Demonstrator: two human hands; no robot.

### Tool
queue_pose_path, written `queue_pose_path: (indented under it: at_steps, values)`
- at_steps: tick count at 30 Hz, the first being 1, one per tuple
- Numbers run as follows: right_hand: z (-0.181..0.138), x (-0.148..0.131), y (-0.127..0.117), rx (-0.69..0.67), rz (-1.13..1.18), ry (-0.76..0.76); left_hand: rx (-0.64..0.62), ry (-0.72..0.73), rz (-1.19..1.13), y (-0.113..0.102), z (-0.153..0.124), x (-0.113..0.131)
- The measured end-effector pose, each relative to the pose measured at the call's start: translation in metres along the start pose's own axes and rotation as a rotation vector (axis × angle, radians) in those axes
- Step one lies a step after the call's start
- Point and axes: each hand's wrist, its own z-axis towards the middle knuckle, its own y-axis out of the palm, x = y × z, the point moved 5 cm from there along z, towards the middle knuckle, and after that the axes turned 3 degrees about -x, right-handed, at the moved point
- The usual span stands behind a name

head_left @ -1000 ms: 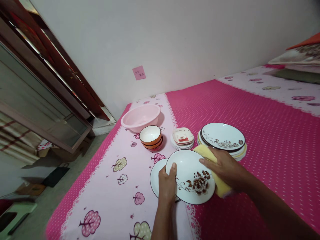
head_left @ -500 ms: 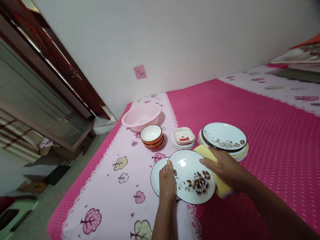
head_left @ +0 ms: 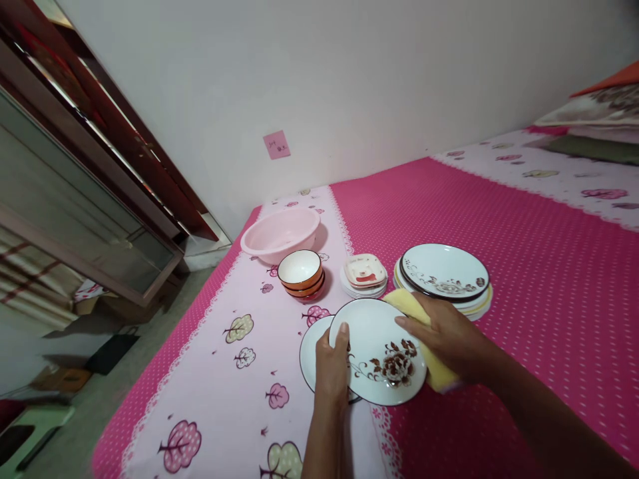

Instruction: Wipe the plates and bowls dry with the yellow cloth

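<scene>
A white plate (head_left: 367, 332) with a dark rim and a brown flower print is held tilted above the bed. My left hand (head_left: 333, 359) grips its left edge, thumb on the upper face. My right hand (head_left: 442, 332) is closed round a yellow cloth (head_left: 407, 303) at the plate's right rim, thumb over the edge; its other fingers are hidden behind the cloth. Partly covered by the held plate and my left wrist, another white plate (head_left: 310, 352) lies on the bedspread.
Beyond my hands stand stacked orange bowls (head_left: 300, 269), small dishes (head_left: 364, 269) on white saucers, and a pile of larger plates (head_left: 444, 266). A pink basin (head_left: 282, 233) is near the wall (head_left: 374, 86). Pillows (head_left: 599, 110) lie far right on the pink bedspread (head_left: 539, 299).
The view has shifted very slightly. Both hands keep their hold on the plate and cloth, with hardly any visible movement.
</scene>
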Motion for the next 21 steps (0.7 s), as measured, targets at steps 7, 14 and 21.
queue_pose_path:
  at_steps: [7,14,21]
  values:
    - [-0.001,-0.008,-0.007,-0.022,0.254,-0.011,-0.077,0.068,0.045,0.003,-0.005,0.012]
    - [-0.005,-0.012,-0.018,0.005,0.544,0.112,-0.273,-0.016,0.037,0.021,-0.015,0.002]
    - [-0.008,-0.018,-0.005,-0.223,0.795,0.162,-0.307,-0.082,-0.150,0.039,-0.020,-0.011]
